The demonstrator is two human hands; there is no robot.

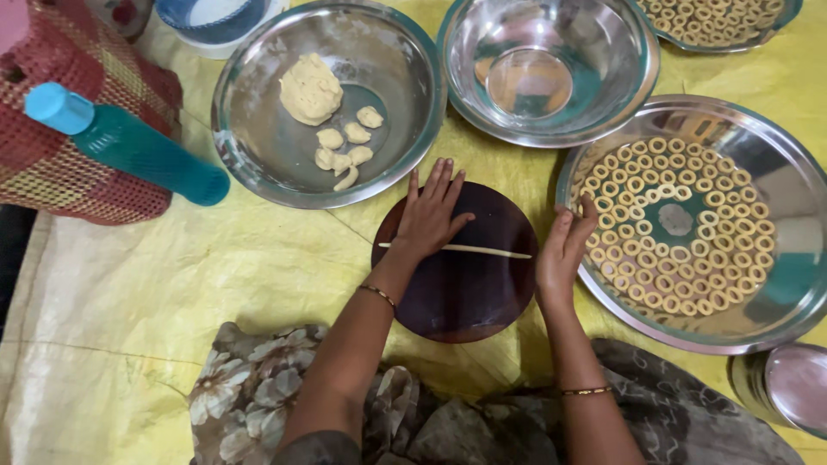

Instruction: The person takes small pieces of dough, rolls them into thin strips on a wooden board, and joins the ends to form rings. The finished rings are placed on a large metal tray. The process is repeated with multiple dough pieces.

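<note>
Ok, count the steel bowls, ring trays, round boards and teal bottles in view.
Steel bowls: 2
Ring trays: 2
Round boards: 1
Teal bottles: 1
Total: 6

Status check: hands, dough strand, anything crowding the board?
Left hand flat on thin dough strand, fingers spread. Right hand open at edge of round dark board. Strand lies straight across board. Tray of dough rings close on right, not blocking.
</note>
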